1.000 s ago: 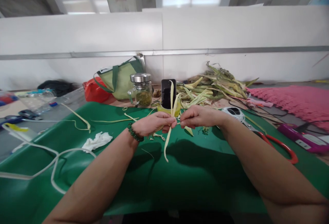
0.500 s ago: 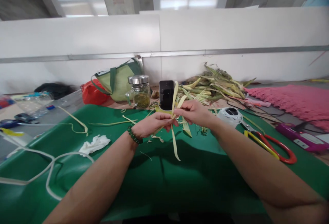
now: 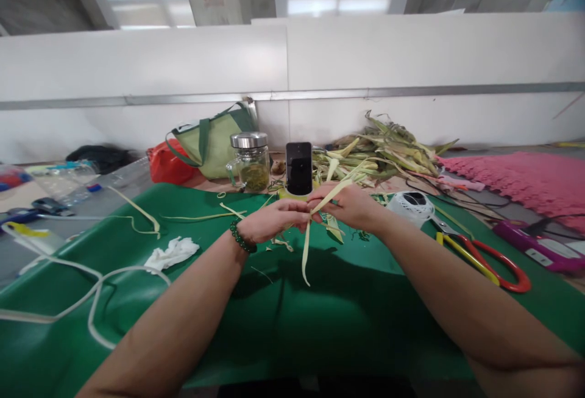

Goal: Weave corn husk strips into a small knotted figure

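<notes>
Pale corn husk strips [image 3: 333, 195] cross between my two hands above the green mat. My left hand [image 3: 280, 218], with a dark green bead bracelet [image 3: 241, 236] at the wrist, pinches the strips where they meet. Close against it, my right hand [image 3: 350, 205] has its fingers closed on the same strips. One strip slants up to the right across the right hand's fingers, and a tail [image 3: 306, 258] hangs below. The fingertips partly hide the crossing. Just behind the hands a phone [image 3: 298, 167] stands upright in a yellowish holder.
Scissors with red handles [image 3: 498, 264] and a yellow-handled tool [image 3: 468, 258] lie right on the green mat [image 3: 320, 337], near white string [image 3: 411, 206]. A glass jar mug [image 3: 249, 163] and a husk pile [image 3: 393, 142] stand behind. Crumpled tissue [image 3: 172, 254] and white cord [image 3: 98, 300] lie left.
The upper strip, which stood nearly upright, now slants down to the right over my right hand. The hanging tail has swung slightly left. Both hands stay together.
</notes>
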Motion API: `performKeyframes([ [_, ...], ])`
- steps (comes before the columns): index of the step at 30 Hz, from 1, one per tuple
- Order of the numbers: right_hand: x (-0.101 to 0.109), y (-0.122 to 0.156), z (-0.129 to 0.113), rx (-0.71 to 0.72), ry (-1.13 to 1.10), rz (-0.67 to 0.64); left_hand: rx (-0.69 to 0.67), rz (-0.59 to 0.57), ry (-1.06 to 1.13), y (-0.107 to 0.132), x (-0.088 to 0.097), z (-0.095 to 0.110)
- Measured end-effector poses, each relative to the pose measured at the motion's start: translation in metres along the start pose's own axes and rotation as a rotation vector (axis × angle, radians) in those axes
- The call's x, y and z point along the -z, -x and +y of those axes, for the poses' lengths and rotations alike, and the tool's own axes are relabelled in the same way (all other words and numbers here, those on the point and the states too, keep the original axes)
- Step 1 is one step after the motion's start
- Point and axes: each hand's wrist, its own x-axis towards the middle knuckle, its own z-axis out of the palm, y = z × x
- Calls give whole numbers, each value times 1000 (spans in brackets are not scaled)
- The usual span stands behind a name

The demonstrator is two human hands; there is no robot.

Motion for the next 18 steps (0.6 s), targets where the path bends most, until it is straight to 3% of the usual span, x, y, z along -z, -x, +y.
performKeyframes([
  [7,2,2,7,-49,89,-144,83,89,-237,-2,-7,0],
  [18,11,1,14,-60,-78,-269,131,-2,-271,6,0,10],
])
